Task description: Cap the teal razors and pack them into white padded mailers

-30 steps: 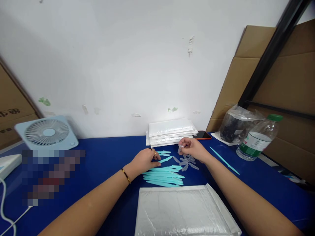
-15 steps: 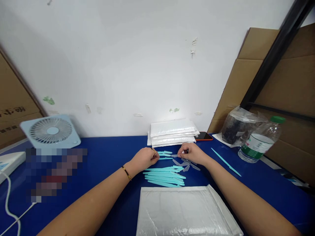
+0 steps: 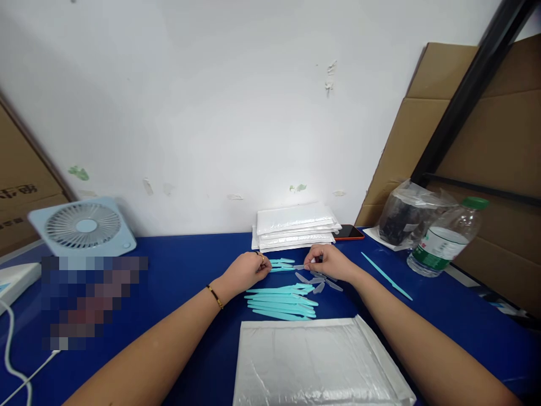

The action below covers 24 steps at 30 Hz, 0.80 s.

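Note:
My left hand (image 3: pixel 253 268) is closed in a pinch at the left ends of some slim turquoise sticks (image 3: pixel 282 265) behind the main row. Facing it, my right hand (image 3: pixel 325 261) pinches a small translucent cover (image 3: pixel 298 267) whose left end meets the tip of a turquoise stick. Several loose translucent covers (image 3: pixel 319 286) lie just in front of my right hand. Nearer to me, several turquoise sticks (image 3: pixel 281 301) are laid side by side. One more turquoise stick (image 3: pixel 386 276) rests alone to the right.
A silvery padded envelope (image 3: pixel 313 361) lies at the front. Behind the hands are stacked white envelopes (image 3: pixel 296 220) and a phone (image 3: pixel 350 232). A bottle (image 3: pixel 442 242) and a bagged dark item (image 3: pixel 397 217) stand right; a fan (image 3: pixel 87 225) and power strip (image 3: pixel 19 282) are left.
The turquoise stick at my left fingertips has moved back, up against the others behind the row. My right hand has barely moved. The whole view has shifted slightly.

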{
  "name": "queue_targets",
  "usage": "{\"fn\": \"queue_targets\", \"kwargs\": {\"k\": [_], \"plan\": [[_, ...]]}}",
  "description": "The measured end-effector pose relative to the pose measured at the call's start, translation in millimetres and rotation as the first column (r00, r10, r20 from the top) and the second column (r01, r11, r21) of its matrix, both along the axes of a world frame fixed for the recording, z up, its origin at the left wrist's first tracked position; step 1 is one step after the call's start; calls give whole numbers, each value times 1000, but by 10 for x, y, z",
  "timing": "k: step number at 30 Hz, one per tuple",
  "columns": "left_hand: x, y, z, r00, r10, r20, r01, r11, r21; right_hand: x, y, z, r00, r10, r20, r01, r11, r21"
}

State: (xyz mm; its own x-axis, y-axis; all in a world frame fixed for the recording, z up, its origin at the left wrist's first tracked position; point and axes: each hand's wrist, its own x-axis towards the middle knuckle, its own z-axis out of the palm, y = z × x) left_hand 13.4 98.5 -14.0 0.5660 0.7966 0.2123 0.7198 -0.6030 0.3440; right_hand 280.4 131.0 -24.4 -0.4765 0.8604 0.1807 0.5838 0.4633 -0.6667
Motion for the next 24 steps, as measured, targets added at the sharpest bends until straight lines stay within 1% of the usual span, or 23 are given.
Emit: {"fn": "queue_targets", "kwargs": {"k": [4,7,11,15,21,24], "plan": [[6,-6,12,1000,11,25,-11,1000,-14,-83,-30,-9,1000,-8,-18,9,1000,29],[-4,12,-7,999,17,48,-17,1000,-2,-109,-36,-4,999,-27,-25,28,999,42],[-27,44,-48,989,46,139,-47,999,2,-65,-20,19,993,-73,-89,73,997,-4],[-30,47,-52,976,76,202,-75,997,-13,-24,-21,42,980,-112,-164,102,992,-73],[13,20,-42,970,65,232,-63,998,-19,-133,-81,41,978,-105,-179,90,992,-88],[9,42,-69,970,69,231,-67,998,-19,-215,-106,27,984,-118,-137,114,993,-39]]}}
